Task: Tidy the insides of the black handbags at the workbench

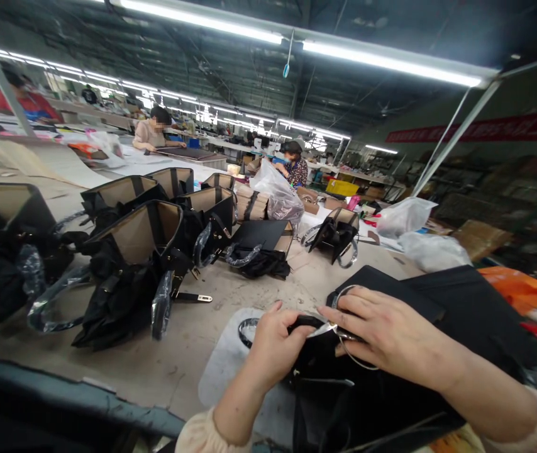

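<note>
My left hand (275, 343) pinches the edge of a black bag piece near the table's front. In my right hand (381, 327) is a pair of metal scissors (327, 328), its fingers around the handle loops and the blades pointing left at the piece. The blade tips lie close to my left thumb. Below both hands the black bag (334, 402) lies on the table, with a wrapped handle (247, 332) showing left of my left hand. What the blades touch is too small to tell.
Several black bags (127, 283) with wrapped handles stand at the left. A smaller bag (337, 236) sits ahead. Black panels (466, 308) and plastic bags (403, 217) lie at the right. People work at tables farther back. The table's front edge (75, 390) runs along the lower left.
</note>
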### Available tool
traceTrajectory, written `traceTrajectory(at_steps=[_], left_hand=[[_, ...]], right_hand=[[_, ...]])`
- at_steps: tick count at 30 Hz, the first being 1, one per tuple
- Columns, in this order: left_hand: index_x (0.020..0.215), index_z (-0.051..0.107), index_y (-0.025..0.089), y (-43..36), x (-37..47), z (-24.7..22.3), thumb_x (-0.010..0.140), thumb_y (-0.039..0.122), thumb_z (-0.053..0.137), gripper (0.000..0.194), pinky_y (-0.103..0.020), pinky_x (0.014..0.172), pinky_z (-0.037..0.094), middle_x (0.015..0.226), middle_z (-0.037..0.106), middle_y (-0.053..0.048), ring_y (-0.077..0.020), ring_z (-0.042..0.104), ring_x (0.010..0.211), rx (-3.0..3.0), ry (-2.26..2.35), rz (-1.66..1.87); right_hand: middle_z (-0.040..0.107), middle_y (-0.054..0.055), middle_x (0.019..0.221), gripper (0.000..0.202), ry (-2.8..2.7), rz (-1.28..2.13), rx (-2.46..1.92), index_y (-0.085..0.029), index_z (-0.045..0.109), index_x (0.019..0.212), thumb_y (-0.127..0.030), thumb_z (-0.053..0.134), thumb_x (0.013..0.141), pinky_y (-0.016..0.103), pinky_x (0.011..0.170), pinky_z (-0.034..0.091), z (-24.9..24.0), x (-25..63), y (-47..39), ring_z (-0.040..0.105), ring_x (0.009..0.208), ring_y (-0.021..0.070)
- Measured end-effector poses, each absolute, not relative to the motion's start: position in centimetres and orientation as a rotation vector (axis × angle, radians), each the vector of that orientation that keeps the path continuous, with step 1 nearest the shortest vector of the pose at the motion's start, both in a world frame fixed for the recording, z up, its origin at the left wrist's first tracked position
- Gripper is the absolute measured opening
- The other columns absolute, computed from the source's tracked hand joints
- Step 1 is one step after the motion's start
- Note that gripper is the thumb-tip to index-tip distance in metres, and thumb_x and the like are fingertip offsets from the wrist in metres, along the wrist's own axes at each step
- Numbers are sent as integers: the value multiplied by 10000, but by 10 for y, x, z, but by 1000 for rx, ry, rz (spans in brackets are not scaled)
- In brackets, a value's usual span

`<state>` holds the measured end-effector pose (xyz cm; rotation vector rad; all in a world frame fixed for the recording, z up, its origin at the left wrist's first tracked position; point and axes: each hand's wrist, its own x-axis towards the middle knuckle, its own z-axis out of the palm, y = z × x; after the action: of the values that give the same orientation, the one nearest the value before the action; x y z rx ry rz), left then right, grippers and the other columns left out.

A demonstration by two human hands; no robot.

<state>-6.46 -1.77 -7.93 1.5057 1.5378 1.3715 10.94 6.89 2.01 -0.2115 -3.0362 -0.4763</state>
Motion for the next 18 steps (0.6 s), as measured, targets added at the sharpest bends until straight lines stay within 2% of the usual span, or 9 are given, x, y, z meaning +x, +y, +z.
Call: traceTrajectory(at_steps=[4, 11, 18], left_hand=[[696, 706, 215, -16, -66, -80, 808, 216, 540, 201, -407, 1147, 236, 668, 705, 39, -119, 594, 602, 1532, 1534, 1386], [735, 714, 224, -15, -65, -84, 808, 209, 541, 189, -403, 1155, 218, 711, 726, 37, -131, 623, 649, 1540, 1506, 1382], [825, 733, 255, -16, -64, -78, 801, 204, 560, 181, -414, 1162, 193, 861, 755, 35, -151, 672, 779, 1499, 1450, 1401]], right_hand=[[606, 56, 925, 529, -3075, -502, -172, -215, 471, 1343, -367, 600, 854, 359, 824, 475, 17, 109, 73, 542, 889, 209], [615, 67, 964, 501, -3076, -486, -158, -205, 477, 1333, -367, 577, 870, 355, 817, 478, 17, 113, 75, 545, 908, 212], [624, 73, 957, 468, -3010, -535, -200, -196, 512, 1298, -375, 573, 870, 349, 791, 477, 14, 116, 75, 555, 904, 218]])
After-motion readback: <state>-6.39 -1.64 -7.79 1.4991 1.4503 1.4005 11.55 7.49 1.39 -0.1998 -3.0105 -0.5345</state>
